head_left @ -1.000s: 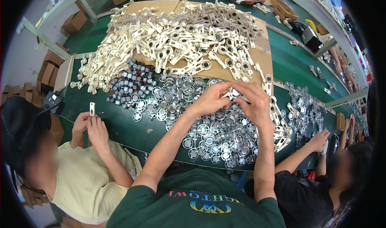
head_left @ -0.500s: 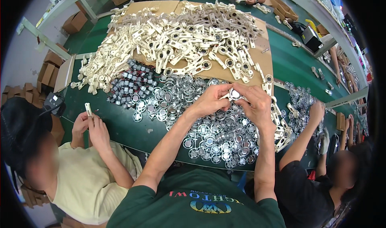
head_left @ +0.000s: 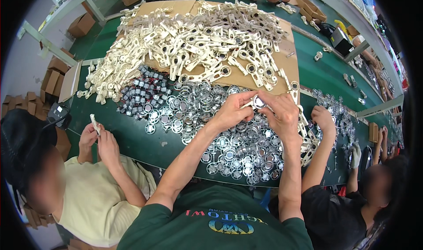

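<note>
Over the pile of silver spoked discs (head_left: 246,146), my left hand (head_left: 234,112) and my right hand (head_left: 282,113) meet on one part. It is a cream plastic arm-shaped piece with a round silver disc (head_left: 259,102) at its end. My left hand is closed on the arm side, its thumb and fingers pinching. The fingers of my right hand curl round the disc side, with the thumb at its lower edge. Fingers hide most of the plastic. Beyond my hands lies a heap of similar cream plastic arm-shaped pieces (head_left: 194,40), several with dark round centres.
Small dark motor-like blocks (head_left: 145,91) with red wires lie left of the discs. Cardboard (head_left: 288,69) lies under the cream heap on the green table (head_left: 132,139). A co-worker's hands (head_left: 103,139) hold a cream piece at left; another co-worker's hand (head_left: 324,117) is at right.
My hands and the part they hold have barely moved. The right co-worker's hand has come left toward the cream pieces beside my right arm. Pieces on the far right of the table have shifted.
</note>
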`<state>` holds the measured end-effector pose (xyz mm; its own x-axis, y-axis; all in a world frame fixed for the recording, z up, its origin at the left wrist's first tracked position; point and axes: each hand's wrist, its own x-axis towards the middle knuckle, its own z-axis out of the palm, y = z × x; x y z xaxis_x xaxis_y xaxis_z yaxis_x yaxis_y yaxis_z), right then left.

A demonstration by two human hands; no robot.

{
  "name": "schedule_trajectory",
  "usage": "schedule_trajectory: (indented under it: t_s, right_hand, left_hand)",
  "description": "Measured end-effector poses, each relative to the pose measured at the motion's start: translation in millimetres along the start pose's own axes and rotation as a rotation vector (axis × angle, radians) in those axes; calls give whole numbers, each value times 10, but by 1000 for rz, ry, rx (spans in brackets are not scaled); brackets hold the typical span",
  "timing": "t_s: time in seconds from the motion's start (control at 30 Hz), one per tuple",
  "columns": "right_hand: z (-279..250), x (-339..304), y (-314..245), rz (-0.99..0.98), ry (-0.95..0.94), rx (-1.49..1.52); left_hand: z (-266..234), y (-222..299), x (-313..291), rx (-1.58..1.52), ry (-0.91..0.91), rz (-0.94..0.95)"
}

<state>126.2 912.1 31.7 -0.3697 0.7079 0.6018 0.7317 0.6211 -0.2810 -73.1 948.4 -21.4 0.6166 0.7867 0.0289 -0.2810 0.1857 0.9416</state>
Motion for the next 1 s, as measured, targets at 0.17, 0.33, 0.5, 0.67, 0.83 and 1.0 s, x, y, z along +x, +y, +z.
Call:
schedule_trajectory:
  t_s: [0.17,0.33,0.5,0.67,0.83,1.0]
  right_hand:
    - [9,-3,-1,-9,17,-13]
    - [42,-27,-3,-1,54,-4]
    - [80,-29,5,-20,80,-11]
    - [80,-41,11,-22,104,-16]
    - [138,-56,-61,272,133,317]
    - [261,-317,27,751,216,858]
  left_hand:
    - [34,-69,17,-34,45,13]
    - [60,-119,17,11,71,66]
    - [68,-186,25,2,114,103]
    - [96,-196,36,25,139,95]
    - [144,-133,51,78,149,167]
    - [242,-154,123,216,117,290]
